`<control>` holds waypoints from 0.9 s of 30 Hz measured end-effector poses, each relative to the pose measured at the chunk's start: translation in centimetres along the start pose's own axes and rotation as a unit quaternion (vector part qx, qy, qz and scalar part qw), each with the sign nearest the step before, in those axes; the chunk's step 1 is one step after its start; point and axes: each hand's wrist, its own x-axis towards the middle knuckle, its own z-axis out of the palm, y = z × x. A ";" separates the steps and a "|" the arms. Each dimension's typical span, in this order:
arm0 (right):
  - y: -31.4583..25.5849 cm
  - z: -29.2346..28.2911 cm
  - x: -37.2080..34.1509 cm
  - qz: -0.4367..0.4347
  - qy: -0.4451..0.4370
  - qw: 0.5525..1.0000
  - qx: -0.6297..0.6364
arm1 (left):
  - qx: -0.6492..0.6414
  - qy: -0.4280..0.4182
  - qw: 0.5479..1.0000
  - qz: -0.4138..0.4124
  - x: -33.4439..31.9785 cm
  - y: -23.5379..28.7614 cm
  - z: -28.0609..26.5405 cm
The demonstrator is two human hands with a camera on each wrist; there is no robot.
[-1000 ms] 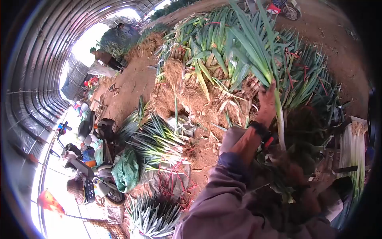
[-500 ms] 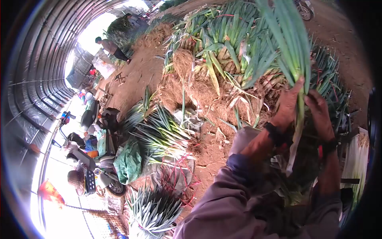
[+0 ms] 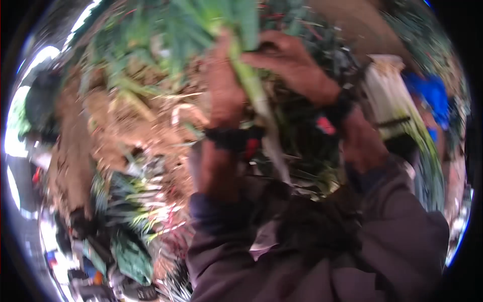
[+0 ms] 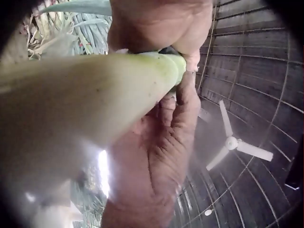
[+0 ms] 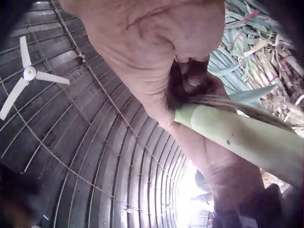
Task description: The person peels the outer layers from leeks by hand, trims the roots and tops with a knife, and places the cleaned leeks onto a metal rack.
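Note:
In the blurred head view, my left hand [image 3: 224, 83] grips a bunch of leeks just below the green leaves, its pale stalk [image 3: 261, 103] hanging down toward my lap. On the stalk's other side, my right hand [image 3: 297, 65] pinches it between thumb and curled fingers. Up close in the left wrist view, the left hand [image 4: 159, 26] lies over the pale green stalk [image 4: 104, 90], with the other hand below it. The right wrist view has the right hand [image 5: 147, 52] at the stalk [image 5: 247, 137]; some of its fingers are in shadow.
A heap of leeks with roots [image 3: 126, 60] lies beyond the hands. Smaller leeks [image 3: 146, 196] and a green bag [image 3: 132, 259] are at lower left. On the right stands a bundle of white-stemmed leeks [image 3: 392, 95] near something blue [image 3: 430, 98]. A ceiling fan [image 4: 232, 143] hangs overhead.
The head view has swung right and down. My right hand has come up from below to the stalk and now pinches it. My left hand has kept its grip on the leeks.

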 end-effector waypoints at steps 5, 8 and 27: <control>-1.9 1.1 -3.2 0.011 0.039 0.994 -0.097 | -0.019 0.045 0.997 0.066 0.9 -1.6 -0.4; -0.6 1.3 -4.3 0.047 0.060 0.996 0.041 | 0.019 0.059 0.996 0.069 2.1 -1.7 -2.3; 3.5 -2.9 -9.9 0.032 0.034 0.925 -0.377 | 0.109 0.094 0.987 0.071 4.2 -1.4 -3.9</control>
